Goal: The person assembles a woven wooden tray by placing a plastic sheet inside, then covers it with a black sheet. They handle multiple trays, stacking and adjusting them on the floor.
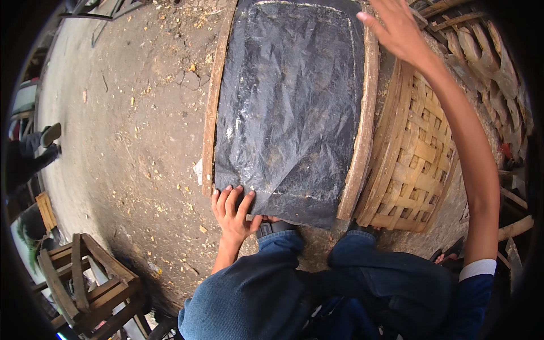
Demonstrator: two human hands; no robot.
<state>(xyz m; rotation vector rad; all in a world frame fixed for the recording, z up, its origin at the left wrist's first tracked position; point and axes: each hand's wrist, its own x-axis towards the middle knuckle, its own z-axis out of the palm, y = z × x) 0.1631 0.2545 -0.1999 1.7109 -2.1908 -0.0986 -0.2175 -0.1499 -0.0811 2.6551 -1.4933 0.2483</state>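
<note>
A black plastic sheet (289, 107), wrinkled and dusted with pale specks, lies over a long frame with wooden side rails. My left hand (231, 212) rests at the sheet's near left corner, fingers apart on the plastic and thumb out by its near edge. At the far right corner my right hand (396, 31) is stretched out over the right rail (362, 122); its fingers are apart and partly cut off by the top of the view, and nothing shows in it. Along the far left side runs the left rail (214, 102).
A woven bamboo tray (416, 164) with wooden edges leans close by the right rail. Stacked pieces (481, 51) stand at the far right. A wooden stool (93, 283) is at the near left. A person's foot (51, 135) shows at the left. Crumbs litter the concrete floor (141, 130).
</note>
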